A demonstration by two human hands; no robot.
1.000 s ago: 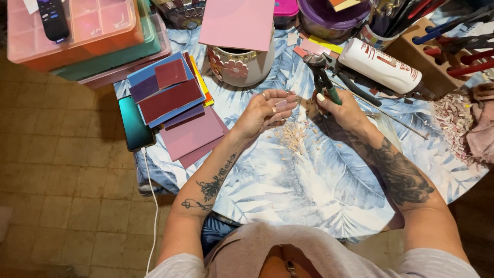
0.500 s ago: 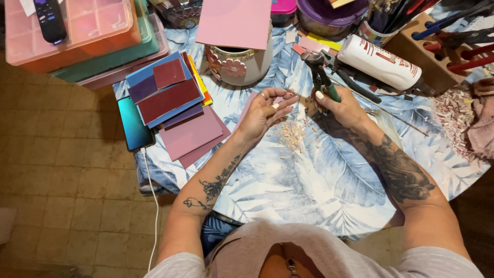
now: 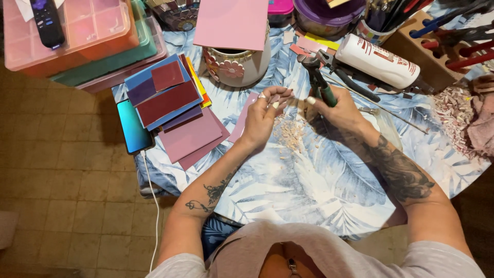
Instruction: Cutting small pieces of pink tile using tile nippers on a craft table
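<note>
My left hand (image 3: 265, 114) pinches a small pink piece (image 3: 282, 98) between its fingertips above a table with a blue leaf-print cloth (image 3: 288, 190). My right hand (image 3: 337, 110) is closed around green-handled nippers (image 3: 318, 82), whose jaws point away from me. The two hands are close together over a small heap of pinkish chips (image 3: 289, 133) on the cloth. A pink sheet (image 3: 241, 121) lies partly under my left hand.
A stack of red, purple and pink sheets (image 3: 172, 105) and a phone on a cable (image 3: 133, 126) lie at the left. Behind are a decorated white pot (image 3: 242, 67) under a pink sheet, plastic boxes (image 3: 92, 36), a white glue bottle (image 3: 378, 62), black pliers (image 3: 350, 77) and a chip pile (image 3: 453, 110).
Both hands have shifted slightly away from me. The left fingertips have closed tighter on the pink piece, nearer the nippers.
</note>
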